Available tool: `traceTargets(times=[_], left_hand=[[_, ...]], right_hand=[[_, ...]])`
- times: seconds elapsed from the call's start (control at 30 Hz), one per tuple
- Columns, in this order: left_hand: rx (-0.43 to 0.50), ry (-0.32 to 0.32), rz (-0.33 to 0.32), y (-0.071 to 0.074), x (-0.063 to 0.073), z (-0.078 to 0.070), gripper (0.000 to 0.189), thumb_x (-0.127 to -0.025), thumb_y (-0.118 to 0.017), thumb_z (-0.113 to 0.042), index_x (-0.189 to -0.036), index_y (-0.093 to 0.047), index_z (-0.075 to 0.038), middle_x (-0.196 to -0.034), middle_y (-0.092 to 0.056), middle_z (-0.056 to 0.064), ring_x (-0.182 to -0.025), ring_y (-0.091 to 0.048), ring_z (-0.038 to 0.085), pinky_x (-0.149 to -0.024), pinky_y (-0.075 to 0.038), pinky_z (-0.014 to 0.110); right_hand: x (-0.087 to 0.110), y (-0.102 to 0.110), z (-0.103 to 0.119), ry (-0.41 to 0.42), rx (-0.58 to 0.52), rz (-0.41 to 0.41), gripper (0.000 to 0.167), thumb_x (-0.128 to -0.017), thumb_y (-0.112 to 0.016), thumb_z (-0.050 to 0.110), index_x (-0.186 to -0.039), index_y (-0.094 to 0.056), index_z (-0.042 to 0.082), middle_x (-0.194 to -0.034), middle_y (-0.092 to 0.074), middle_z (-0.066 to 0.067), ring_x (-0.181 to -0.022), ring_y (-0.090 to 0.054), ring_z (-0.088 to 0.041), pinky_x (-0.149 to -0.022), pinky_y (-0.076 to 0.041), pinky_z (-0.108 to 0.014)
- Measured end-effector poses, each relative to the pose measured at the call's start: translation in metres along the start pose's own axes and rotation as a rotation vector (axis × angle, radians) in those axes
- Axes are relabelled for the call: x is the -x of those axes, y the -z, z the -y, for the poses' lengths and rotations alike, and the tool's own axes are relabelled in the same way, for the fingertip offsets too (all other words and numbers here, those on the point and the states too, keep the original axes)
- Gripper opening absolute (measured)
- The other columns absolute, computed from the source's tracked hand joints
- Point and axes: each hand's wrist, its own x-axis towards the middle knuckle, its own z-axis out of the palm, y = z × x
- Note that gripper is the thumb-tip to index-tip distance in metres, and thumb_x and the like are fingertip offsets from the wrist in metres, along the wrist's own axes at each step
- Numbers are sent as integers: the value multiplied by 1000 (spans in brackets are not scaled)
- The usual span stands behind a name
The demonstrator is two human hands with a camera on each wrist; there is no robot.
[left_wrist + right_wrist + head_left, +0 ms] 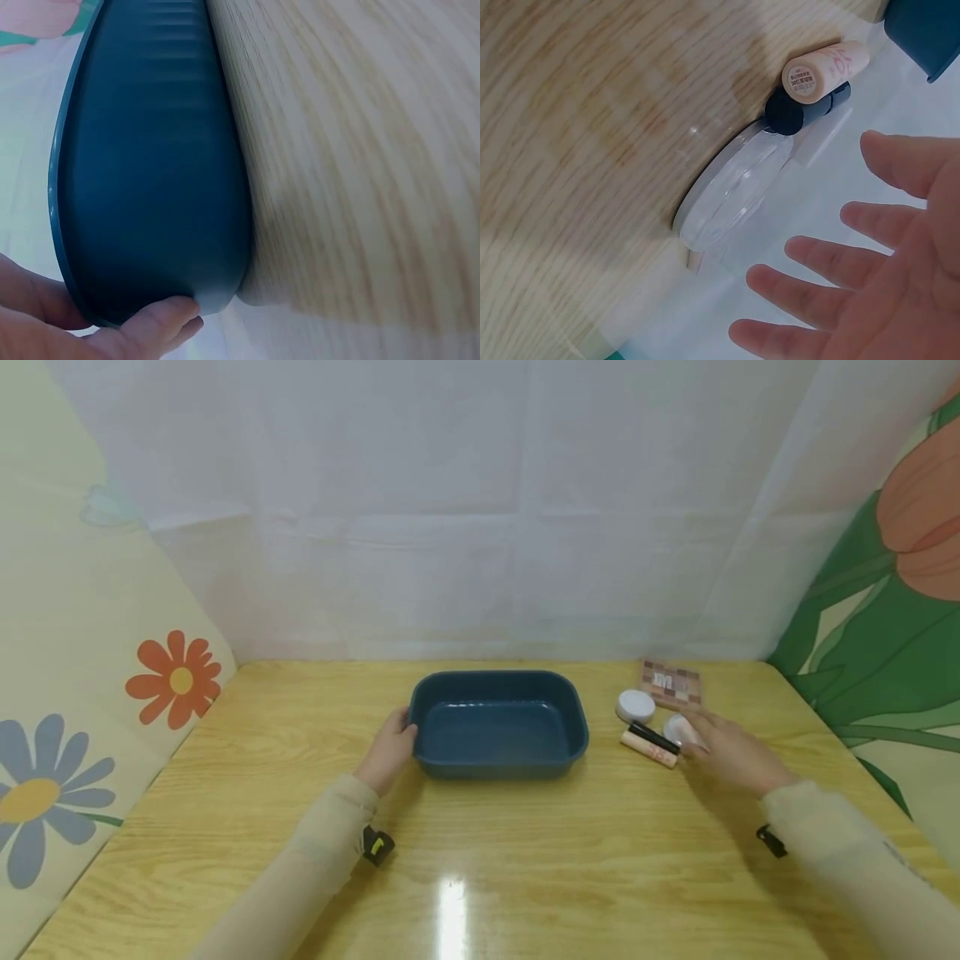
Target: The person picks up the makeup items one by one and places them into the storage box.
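A dark blue rectangular basin (498,770) stands on the wooden table. My left hand (390,747) grips its left end, with thumb and fingers on either side of the rim, as the left wrist view shows. To the right, my right hand (731,750) hovers by a round clear-lidded case (735,191), its fingers straight and spread, holding nothing. Beside that case lie a black tube (654,737) and a pale pink tube (648,749), side by side. A round white case (635,706) sits behind them, and a flat checkered palette (671,682) lies farthest back.
White cloth (480,527) hangs behind the table's back edge. Flower-printed panels stand on the left (172,610) and right (900,635). Bare wood surface (570,860) extends in front of the basin.
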Motion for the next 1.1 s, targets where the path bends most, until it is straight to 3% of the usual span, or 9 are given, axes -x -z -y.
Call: traceTargets(times=[0.5, 0.87, 1.1], left_hand=[[35, -23, 0, 0, -1, 1, 46, -102, -26, 2, -145, -21, 15, -151, -24, 32, -140, -23, 43, -115, -24, 50], [42, -10, 14, 1, -2, 0, 46, -102, -25, 1, -146, -19, 14, -153, -21, 31, -141, -21, 42, -116, -24, 50], [64, -13, 21, 1, -3, 3, 47, -102, -25, 1, -146, -19, 14, -152, -21, 32, -141, -22, 42, -115, -24, 50]], right_hand=[[-9, 3, -6, -57, -3, 21, 54, -102, -48, 16, -144, -30, -13, -133, -32, -50, -116, -38, -64, -94, -36, -72], [-16, -1, -9, -32, -47, 28, 52, -104, -44, 19, -149, -28, -2, -137, -31, -47, -119, -37, -64, -96, -32, -74], [-19, -4, -16, -70, -70, 32, 52, -104, -45, 21, -149, -31, -1, -139, -32, -44, -122, -36, -61, -99, -30, -73]])
